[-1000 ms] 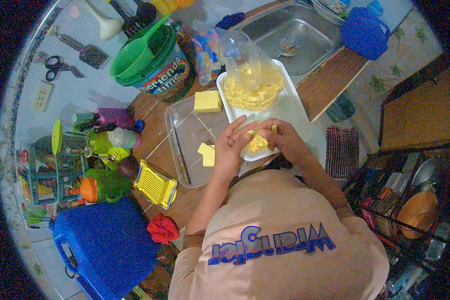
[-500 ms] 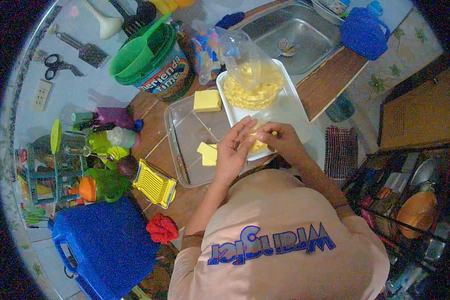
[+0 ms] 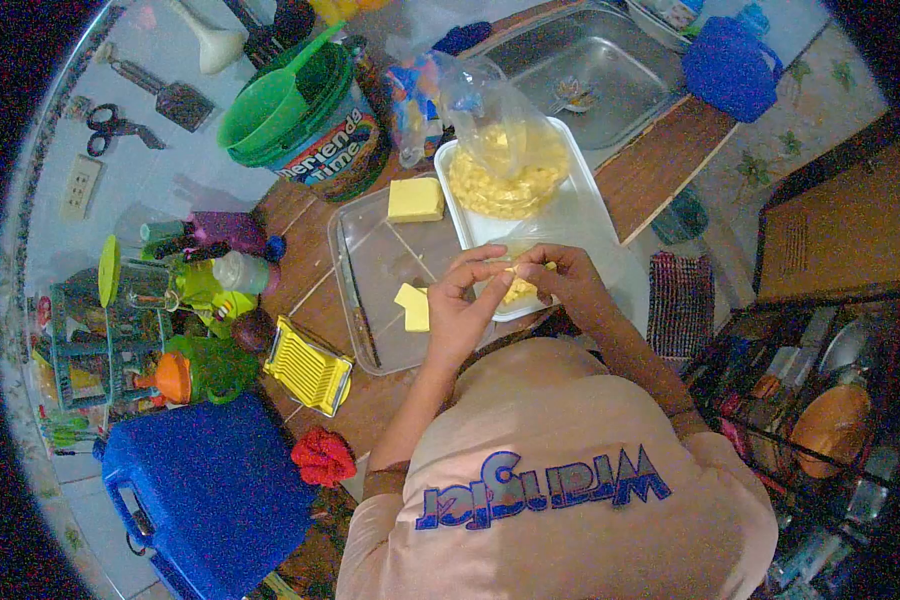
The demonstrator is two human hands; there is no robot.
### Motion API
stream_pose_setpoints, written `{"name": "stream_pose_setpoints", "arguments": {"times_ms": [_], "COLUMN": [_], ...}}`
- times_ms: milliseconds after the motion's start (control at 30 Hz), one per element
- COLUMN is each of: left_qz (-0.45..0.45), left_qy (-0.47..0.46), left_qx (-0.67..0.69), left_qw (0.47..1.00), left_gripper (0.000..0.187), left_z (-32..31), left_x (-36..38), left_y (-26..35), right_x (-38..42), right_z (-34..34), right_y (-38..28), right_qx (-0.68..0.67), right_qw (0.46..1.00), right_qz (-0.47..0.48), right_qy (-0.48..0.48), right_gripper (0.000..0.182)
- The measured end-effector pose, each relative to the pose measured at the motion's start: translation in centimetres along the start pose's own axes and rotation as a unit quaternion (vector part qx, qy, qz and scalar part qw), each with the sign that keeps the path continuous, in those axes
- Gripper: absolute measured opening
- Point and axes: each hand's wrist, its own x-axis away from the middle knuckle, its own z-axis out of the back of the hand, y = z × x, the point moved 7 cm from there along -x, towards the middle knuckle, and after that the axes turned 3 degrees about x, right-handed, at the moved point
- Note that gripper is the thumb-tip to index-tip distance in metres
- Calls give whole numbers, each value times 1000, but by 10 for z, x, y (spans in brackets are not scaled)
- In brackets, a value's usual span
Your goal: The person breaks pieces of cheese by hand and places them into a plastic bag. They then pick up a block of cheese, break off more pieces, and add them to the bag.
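My left hand (image 3: pixel 473 289) and my right hand (image 3: pixel 562 274) meet over the near end of a white tray (image 3: pixel 595 215), fingers pinched on a small clear plastic bag with yellow pieces (image 3: pixel 519 289) in it. Farther back on the tray, a large clear bag of yellow pieces (image 3: pixel 505 185) stands with its top loose. Left of the tray lies a clear shallow container (image 3: pixel 388 265); in it are a yellow block (image 3: pixel 415 201), smaller yellow slices (image 3: pixel 416 308) beside my left hand, and a long thin knife (image 3: pixel 358 290).
A yellow slicer (image 3: pixel 308 367) and a red cloth (image 3: pixel 323 458) lie left of me. A blue jug (image 3: pixel 205 490) is at the lower left. Behind are a labelled bucket (image 3: pixel 332 140) with a green strainer and a metal sink (image 3: pixel 590 65). A dish rack (image 3: pixel 830 400) stands right.
My left hand's fingers have lowered and curled in closer to my right hand at the small bag. The other objects have not visibly moved.
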Motion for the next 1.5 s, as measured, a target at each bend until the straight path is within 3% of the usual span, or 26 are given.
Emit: {"name": "stream_pose_setpoints", "arguments": {"times_ms": [100, 367, 500, 767, 967, 1500], "left_qz": [17, 65, 77, 94, 81, 82], "left_qy": [8, -10, -21, -75, -103, -154], "left_qx": [38, 113, 152, 122, 95, 164], "left_qw": [999, 991, 985, 985, 987, 971], "left_gripper": [9, 7, 7, 11, 10, 9], "left_z": [2, 1, -1, -2, -3, -6], "left_x": [-1, 0, 0, 3, 2, 3], "left_y": [-4, -5, -7, 2, 7, 3], "right_x": [0, 3, 2, 5, 11, 20], "right_z": [3, 4, 5, 8, 7, 1], "right_y": [2, -11, -10, -19, -42, -58], "right_qx": [10, 50, 56, 126, 203, 214], "right_qw": [999, 998, 998, 991, 972, 948], "right_qz": [-36, 47, 24, 26, 115, 233], "right_qy": [5, -12, -26, -39, -38, -36], "right_gripper": [16, 15, 15, 16, 15, 13]}}
